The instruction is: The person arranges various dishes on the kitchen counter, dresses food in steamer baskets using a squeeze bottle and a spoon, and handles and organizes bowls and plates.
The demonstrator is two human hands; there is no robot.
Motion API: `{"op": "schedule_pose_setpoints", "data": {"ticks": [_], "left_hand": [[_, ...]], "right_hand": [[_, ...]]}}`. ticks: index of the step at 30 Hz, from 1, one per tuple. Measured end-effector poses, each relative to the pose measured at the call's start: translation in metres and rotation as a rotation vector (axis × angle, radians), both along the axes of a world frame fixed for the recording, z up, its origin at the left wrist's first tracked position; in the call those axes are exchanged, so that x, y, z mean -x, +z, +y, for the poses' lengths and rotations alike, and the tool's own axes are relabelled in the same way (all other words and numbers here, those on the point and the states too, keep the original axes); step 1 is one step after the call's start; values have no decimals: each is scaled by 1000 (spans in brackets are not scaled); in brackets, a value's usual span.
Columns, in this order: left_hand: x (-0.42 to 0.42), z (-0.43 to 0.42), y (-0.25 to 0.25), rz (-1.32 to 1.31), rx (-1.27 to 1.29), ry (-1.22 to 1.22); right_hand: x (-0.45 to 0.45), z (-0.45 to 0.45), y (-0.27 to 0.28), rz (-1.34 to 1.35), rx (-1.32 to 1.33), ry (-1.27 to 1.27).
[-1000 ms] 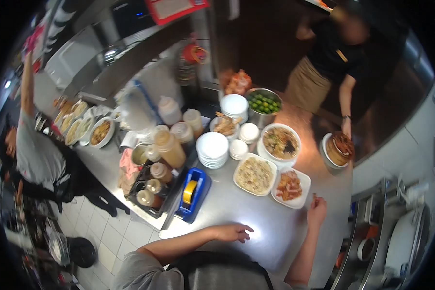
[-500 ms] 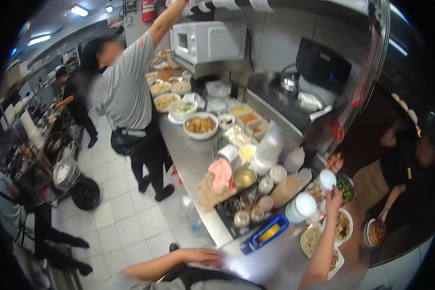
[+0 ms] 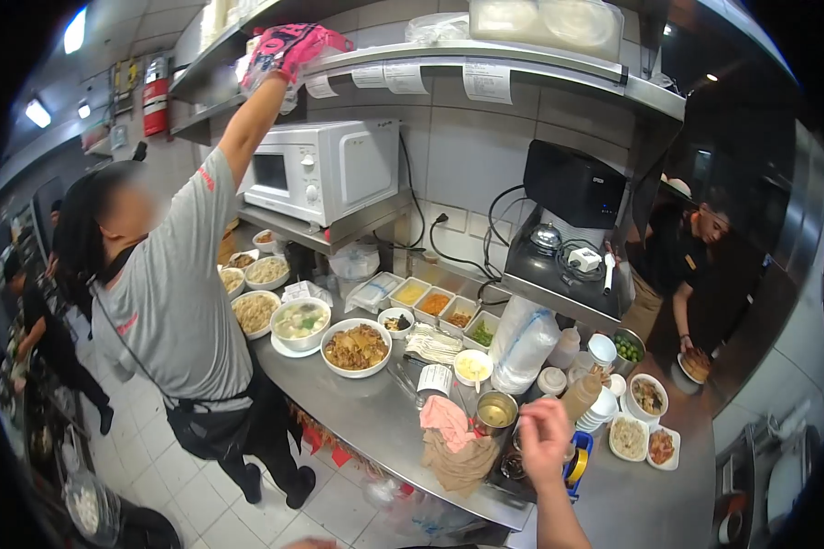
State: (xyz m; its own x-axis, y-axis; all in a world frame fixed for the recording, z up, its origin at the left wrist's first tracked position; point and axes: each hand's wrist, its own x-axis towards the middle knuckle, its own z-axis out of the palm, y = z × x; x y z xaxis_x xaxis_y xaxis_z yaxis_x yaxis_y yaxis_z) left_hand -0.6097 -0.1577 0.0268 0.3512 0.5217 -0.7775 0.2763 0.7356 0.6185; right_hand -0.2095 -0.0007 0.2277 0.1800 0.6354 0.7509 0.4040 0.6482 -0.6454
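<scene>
My right hand (image 3: 545, 441) is raised over the counter beside the sauce bottle (image 3: 581, 397) and the blue tape dispenser (image 3: 579, 465). Its fingers are apart and slightly bent, with nothing held. At the bottom edge a sliver of skin shows from my left side; the fingers of my left hand are hidden. Left of my right hand are a metal pot of liquid (image 3: 496, 411), a pink cloth (image 3: 447, 421) and a brown cloth (image 3: 462, 463). Stacked white bowls (image 3: 601, 408) stand to its right, near a rice dish (image 3: 628, 437) and a reddish dish (image 3: 662, 446).
A co-worker in grey (image 3: 178, 302) stands at left, one arm raised to the shelf (image 3: 485, 57) with pink cloth at the hand. Another person (image 3: 677, 252) touches a dish at right. Filled bowls (image 3: 357, 349) and a microwave (image 3: 325, 169) line the counter side.
The view has swung left and up. My right hand has moved from the small white bowls to beside the bottles. My left hand has dropped almost out of view.
</scene>
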Motion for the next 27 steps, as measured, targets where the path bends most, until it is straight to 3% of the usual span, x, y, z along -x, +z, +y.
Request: {"op": "schedule_pose_setpoints", "data": {"ticks": [1, 2, 3, 7, 10, 13, 14, 17, 20, 22, 24, 27], "left_hand": [[23, 34, -60, -177, 71, 323], [20, 77, 2, -66, -454, 40], [11, 112, 50, 104, -629, -35], [-16, 219, 181, -4, -864, -12], [-31, 269, 248, -278, -1313, -102], [-30, 301, 287, -370, -1361, -68], [-29, 307, 295, -369, -1341, -55], [-23, 323, 301, -416, -1290, 2], [-3, 341, 274, -458, -1229, 91], [16, 350, 250, -394, -1189, 184], [36, 362, 208, -423, -1111, 415], [65, 370, 147, -180, -949, 761]], "right_hand": [[13, -1, 3, -106, -21, -3], [23, -1, 10, -212, -42, -3], [27, 4, 18, -266, -47, -10], [21, 34, 75, -440, -46, -36], [17, 68, 132, -569, -224, -53], [29, 114, 200, -731, -499, -127], [37, 129, 222, -695, -473, -118], [41, 195, 279, -754, -734, -278], [56, 217, 291, -599, -441, -173], [71, 222, 263, -719, -257, -35], [91, 214, 212, -1000, 8, 160], [115, 205, 128, -1457, 792, 658]]}}
